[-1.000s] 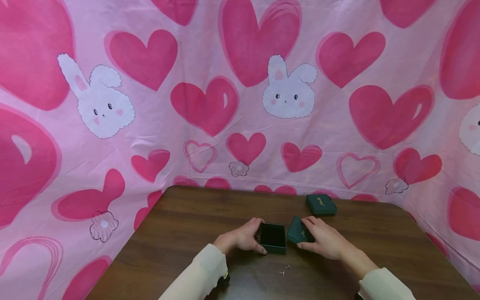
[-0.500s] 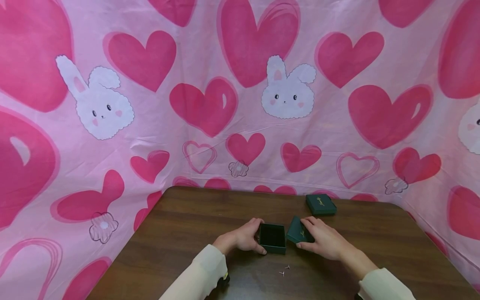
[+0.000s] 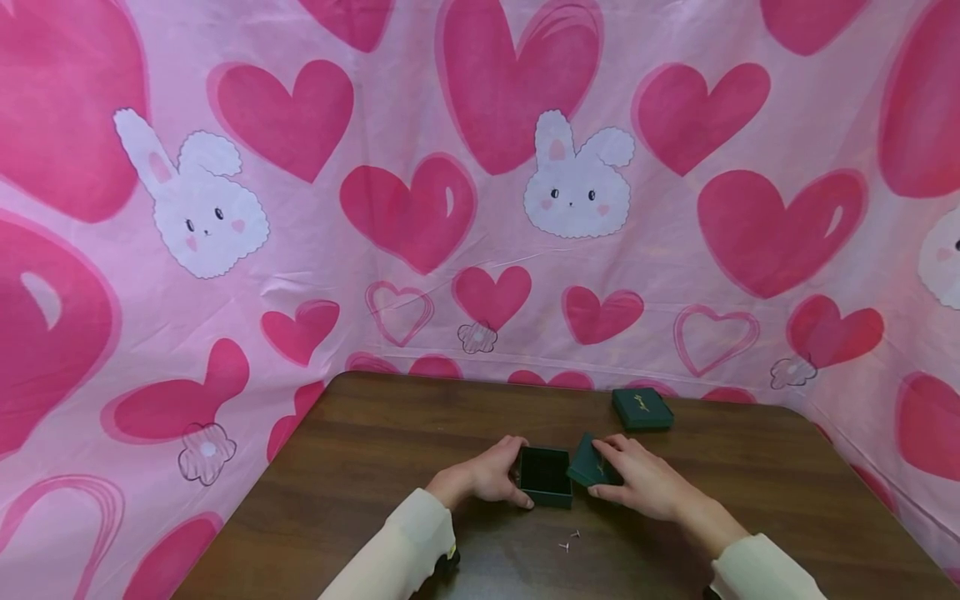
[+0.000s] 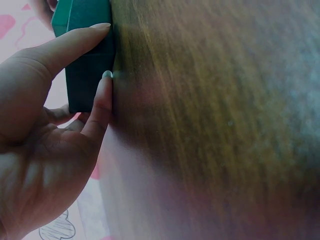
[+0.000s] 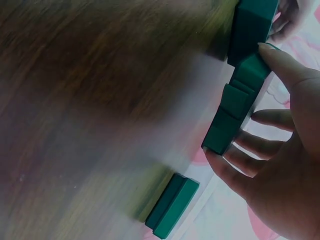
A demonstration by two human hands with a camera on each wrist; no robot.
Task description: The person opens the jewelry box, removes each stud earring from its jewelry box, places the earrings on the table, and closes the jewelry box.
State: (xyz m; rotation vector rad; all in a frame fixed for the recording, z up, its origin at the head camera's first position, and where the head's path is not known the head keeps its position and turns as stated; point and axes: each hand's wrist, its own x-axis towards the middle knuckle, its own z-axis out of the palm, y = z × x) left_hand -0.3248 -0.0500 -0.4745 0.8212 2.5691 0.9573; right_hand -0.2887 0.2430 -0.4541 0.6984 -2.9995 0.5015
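My left hand (image 3: 491,472) grips the left side of a small open dark green box (image 3: 545,501) on the table; its inside looks black. In the left wrist view, the thumb and fingers bracket the wall of the box (image 4: 86,82). My right hand (image 3: 648,479) holds a green box lid (image 3: 588,463) with gold lettering, tilted beside the box's right edge. The right wrist view shows the lid (image 5: 224,131) between thumb and fingertips, its upper end close to the box; whether they touch I cannot tell. Two tiny light metallic pieces with thin stems (image 3: 565,547) lie in front.
A second green box (image 3: 642,409), lidded and marked with gold lettering, stands near the table's back edge at the right. The brown wooden table (image 3: 360,467) is bordered by pink cloth (image 3: 420,250) printed with hearts and rabbits.
My right hand has shifted slightly left with the lid, bringing it nearer the open box. The left hand and the box stay where they were.
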